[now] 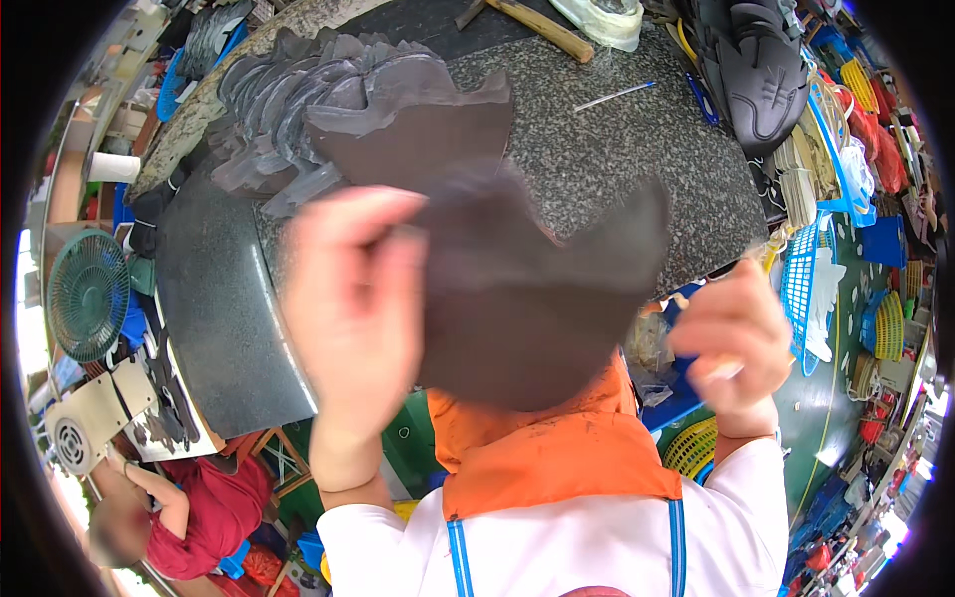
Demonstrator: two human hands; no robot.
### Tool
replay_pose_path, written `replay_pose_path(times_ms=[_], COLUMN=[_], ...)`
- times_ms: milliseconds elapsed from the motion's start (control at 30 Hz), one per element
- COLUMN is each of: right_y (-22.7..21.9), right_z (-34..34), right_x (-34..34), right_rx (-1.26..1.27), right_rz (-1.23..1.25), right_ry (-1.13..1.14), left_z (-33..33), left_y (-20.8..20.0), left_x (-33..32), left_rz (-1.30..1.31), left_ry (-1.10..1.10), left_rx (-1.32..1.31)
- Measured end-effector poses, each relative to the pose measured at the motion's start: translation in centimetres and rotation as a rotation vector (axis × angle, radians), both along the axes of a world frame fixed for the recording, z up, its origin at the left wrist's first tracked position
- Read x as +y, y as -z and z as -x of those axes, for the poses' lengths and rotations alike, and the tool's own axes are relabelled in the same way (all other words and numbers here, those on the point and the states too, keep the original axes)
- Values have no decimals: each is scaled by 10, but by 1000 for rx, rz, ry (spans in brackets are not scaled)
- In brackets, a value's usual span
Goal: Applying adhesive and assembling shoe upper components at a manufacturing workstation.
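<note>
From my remote seat I see white shirt [562, 542], short sleeves [748, 488]; orange apron [557, 463], dark-smudged; two blue straps [678, 547], pale stripe along each.

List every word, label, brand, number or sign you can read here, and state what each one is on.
No text can be read in this view.
Dark piece at the left hand: motion-blurred, no lettering visible.
Pen on the speckled tabletop: too small to read.
Orange apron: no lettering visible.
</note>
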State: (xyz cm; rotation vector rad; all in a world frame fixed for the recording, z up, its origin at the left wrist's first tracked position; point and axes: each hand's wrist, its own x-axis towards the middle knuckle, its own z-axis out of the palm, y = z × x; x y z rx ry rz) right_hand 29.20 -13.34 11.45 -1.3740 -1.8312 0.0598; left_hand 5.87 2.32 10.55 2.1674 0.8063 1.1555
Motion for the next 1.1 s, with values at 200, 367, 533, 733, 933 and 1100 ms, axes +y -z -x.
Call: replay_pose_path(times_ms=[200,367,533,733,933,1100], right_y=[55,59,50,32,75,74], right_z=[30,30,26,-53,43,37], right_x=[57,62,52,-6,27,37], right_rx=[-151,-156,-83,-396,-176,-13], right_rz=[478,462,429,590,141,127], right_ry=[-99,-96,115,925,220,192], left_z=[-20,-14,-18,-4,-6,3], left_y=[75,66,69,67,61,55], left_x=[-14,-15,-27,-24,-30,-31], left_rz=[1075,854,319,486,514,567], left_ry=[457,530,283,185,200,144], left_rx=[-123,30,191,98,40,93])
